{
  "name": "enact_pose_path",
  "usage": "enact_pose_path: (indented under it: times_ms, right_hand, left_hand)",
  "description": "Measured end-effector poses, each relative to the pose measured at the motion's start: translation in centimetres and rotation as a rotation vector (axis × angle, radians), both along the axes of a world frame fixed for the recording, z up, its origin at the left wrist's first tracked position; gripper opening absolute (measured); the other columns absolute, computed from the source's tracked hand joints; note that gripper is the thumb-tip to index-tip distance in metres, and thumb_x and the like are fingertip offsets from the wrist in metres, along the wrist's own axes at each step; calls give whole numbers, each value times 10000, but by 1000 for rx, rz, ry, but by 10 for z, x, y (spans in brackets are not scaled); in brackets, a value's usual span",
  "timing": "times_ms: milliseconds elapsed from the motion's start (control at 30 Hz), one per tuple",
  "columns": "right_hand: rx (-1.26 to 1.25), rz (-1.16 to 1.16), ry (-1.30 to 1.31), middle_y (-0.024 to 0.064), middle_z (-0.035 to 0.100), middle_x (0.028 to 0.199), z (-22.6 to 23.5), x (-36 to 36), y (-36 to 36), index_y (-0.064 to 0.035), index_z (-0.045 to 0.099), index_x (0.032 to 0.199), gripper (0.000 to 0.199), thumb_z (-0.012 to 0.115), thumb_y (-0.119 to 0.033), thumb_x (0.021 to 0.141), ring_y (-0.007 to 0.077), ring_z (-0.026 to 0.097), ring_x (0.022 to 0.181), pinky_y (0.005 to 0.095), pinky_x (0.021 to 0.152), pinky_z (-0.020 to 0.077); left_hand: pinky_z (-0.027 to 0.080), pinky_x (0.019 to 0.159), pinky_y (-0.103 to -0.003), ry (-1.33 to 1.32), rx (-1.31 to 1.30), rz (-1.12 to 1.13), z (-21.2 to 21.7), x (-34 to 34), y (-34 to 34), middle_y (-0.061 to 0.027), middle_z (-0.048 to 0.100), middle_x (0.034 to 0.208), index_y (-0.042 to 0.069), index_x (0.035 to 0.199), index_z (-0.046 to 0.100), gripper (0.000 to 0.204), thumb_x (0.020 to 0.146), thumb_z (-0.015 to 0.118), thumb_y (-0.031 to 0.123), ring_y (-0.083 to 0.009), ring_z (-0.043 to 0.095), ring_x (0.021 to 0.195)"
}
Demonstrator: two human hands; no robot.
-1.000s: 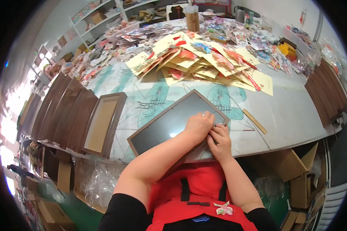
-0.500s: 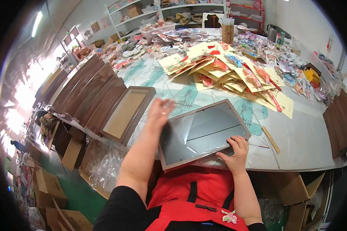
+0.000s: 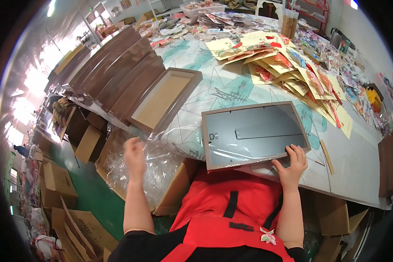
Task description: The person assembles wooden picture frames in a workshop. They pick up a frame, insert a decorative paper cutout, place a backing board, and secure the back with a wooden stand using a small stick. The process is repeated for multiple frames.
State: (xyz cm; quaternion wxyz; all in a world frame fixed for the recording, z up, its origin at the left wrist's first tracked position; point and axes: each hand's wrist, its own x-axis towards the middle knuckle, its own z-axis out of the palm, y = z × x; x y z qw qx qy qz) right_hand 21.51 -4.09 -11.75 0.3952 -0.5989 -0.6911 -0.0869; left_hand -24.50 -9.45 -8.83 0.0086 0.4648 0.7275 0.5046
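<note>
A brown picture frame (image 3: pixel 254 136) lies on the table's near edge with its grey backing up. My right hand (image 3: pixel 292 166) grips its near right corner, the fingers on the backing and the thumb by the near edge. My left hand (image 3: pixel 134 155), smeared by motion, has its fingers curled above a carton of crumpled clear plastic (image 3: pixel 155 174). Thin clear plastic film (image 3: pixel 179 139) stretches between this hand and the frame's left side; its grip is partly blurred. Glossy streaks show along the frame's near edge. Left of it rests another brown frame (image 3: pixel 168 98) with a tan inside.
A row of brown frames (image 3: pixel 113 72) stands along the table's left side. Yellowish cards with red and blue ornaments (image 3: pixel 292 65) are heaped beyond the frame. A thin wooden strip (image 3: pixel 326 157) lies to the right. Open cardboard cartons (image 3: pixel 59 185) stand on the green floor.
My left hand has moved from the frame's far left corner, left and toward me, over the carton. My right hand stays at the frame's corner. The view has shifted.
</note>
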Motion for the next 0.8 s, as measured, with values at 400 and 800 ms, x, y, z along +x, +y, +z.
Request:
enact_pose_path:
  times_ms: [400, 800]
  right_hand:
    - [-61, 89, -27, 95, 537, 1217, 10, -12, -2, -77, 565, 1129, 583, 782, -225, 609, 317, 429, 1205, 438, 1016, 280]
    - [98, 114, -198, 159, 622, 1057, 36, -22, -19, -41, 645, 1023, 398, 736, -278, 716, 336, 563, 994, 427, 889, 441]
  left_hand:
    - [488, 695, -428, 678, -491, -985, 7, 147, 69, -125, 580, 954, 53, 827, 554, 140, 783, 602, 177, -318, 595, 894]
    - [491, 703, -450, 605, -512, -1228, 18, 131, 32, -170, 559, 953, -18, 940, 503, 386, 695, 719, 189, -380, 597, 829]
